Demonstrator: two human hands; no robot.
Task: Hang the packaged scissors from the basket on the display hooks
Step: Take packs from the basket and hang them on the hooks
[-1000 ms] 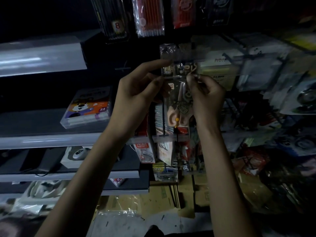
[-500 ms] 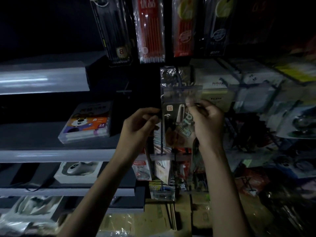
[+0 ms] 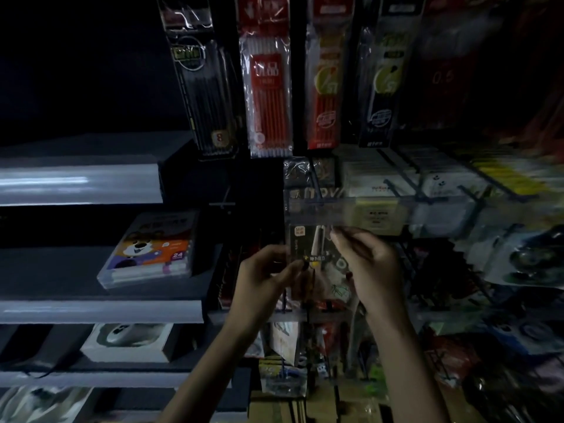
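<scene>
A packaged pair of scissors (image 3: 317, 254) in a clear bag with a dark card hangs in front of me, just below a clear label strip (image 3: 320, 210) on a display hook. My left hand (image 3: 262, 279) pinches the package's left edge. My right hand (image 3: 370, 264) pinches its upper right side near the top. The lower part of the package is hidden behind my fingers. The basket is out of view.
Packs of pens and refills (image 3: 268, 96) hang above. To the left, grey shelves (image 3: 100, 309) carry a marker box (image 3: 152, 248) and a boxed mouse (image 3: 128, 340). More hooked goods (image 3: 457, 193) crowd the right, and cartons (image 3: 305, 404) sit low down.
The view has tilted up, so hands and package sit lower in the frame. The package has come down from the label strip's height to hang below it, both hands still on it.
</scene>
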